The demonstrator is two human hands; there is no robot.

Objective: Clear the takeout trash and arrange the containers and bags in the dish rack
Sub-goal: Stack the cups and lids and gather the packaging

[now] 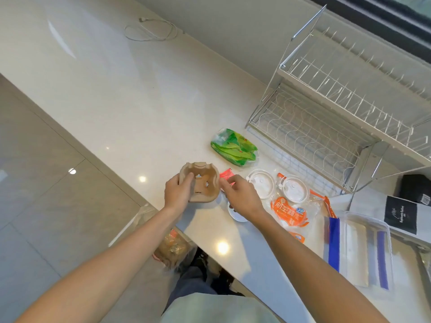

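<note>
From the head view, the left hand (178,191) pinched the cardboard cup carrier (201,181) above the counter edge; the right hand (240,194), fingers curled, touched its far rim. Clearing trash seemingly; next, the bag (172,249) directly below the grip

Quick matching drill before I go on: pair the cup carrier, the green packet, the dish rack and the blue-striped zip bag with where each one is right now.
Things:
1. cardboard cup carrier
2. green packet
3. dish rack
4. blue-striped zip bag

Places:
A. counter's near right
B. standing by the wall, both tiers bare
C. held in the left hand
D. lying just left of the rack's lower tier

Pairs: 1-C, 2-D, 3-B, 4-A
</note>
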